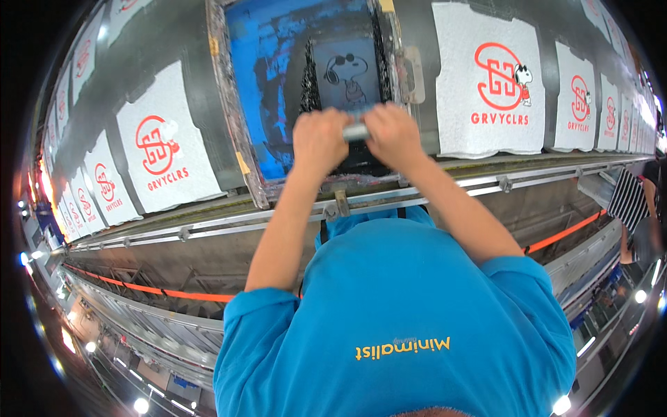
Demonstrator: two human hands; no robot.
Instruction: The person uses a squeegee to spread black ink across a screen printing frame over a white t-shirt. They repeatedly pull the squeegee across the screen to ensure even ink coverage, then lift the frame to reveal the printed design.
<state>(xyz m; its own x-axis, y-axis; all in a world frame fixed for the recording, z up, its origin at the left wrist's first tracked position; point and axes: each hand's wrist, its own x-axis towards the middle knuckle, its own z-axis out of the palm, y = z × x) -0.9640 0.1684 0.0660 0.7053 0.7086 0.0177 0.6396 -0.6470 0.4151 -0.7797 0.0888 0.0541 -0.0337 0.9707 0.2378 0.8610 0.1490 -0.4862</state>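
Note:
Both hands are closed around the handle of a squeegee (357, 132), side by side near the front end of a printing screen (235, 104). My left hand (319, 139) grips the handle's left end; my right hand (393, 133) holds its right end. The squeegee's blade is hidden below the hands. Blue coating (267, 87) covers much of the screen, with dark ink smears on it. Beyond the hands, a rectangular window (347, 69) in the screen shows a cartoon dog. Black ink is smeared along the window's sides and beneath my hands.
White fabric pieces with red prints lie along the grey table, one (490, 80) to the right and another (160, 132) to the left. A metal rail (431, 197) runs along the table's near edge. Behind hangs an orange strap (566, 233). A person in stripes (629, 198) stands far right.

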